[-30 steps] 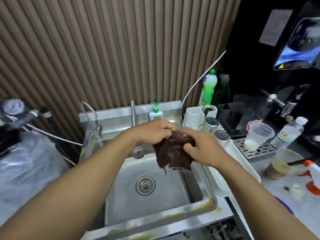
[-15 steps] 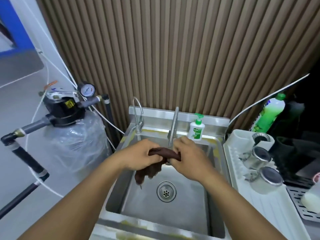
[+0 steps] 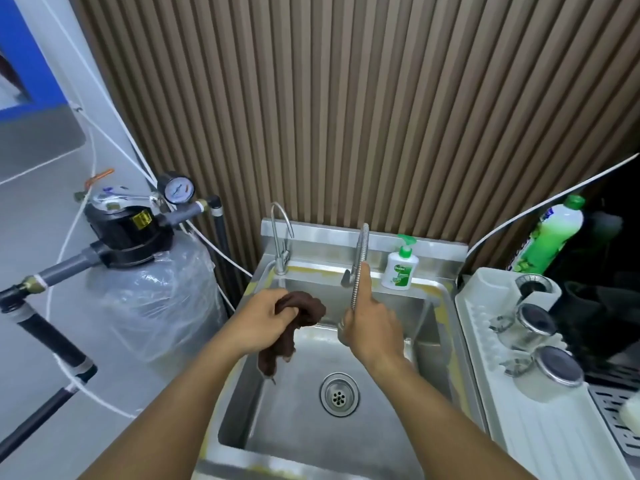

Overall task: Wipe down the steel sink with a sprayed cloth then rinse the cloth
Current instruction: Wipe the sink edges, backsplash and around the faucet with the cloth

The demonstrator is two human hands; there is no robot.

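Gripped in a bunch by the left hand (image 3: 263, 322) over the sink (image 3: 381, 438), ten o'clock of the drain (image 3: 339, 394), the brown cloth (image 3: 304, 306) looks limp, soggy and light, best held by its wadded middle; the right hand (image 3: 372, 327) clasps the tap hose (image 3: 360, 258) at one o'clock.

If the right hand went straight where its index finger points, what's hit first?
Probably the faucet hose: the right hand holds its lower end, finger lying along it, aimed at the back ledge of the sink. The soap bottle stands right of that line. Depth is unclear.
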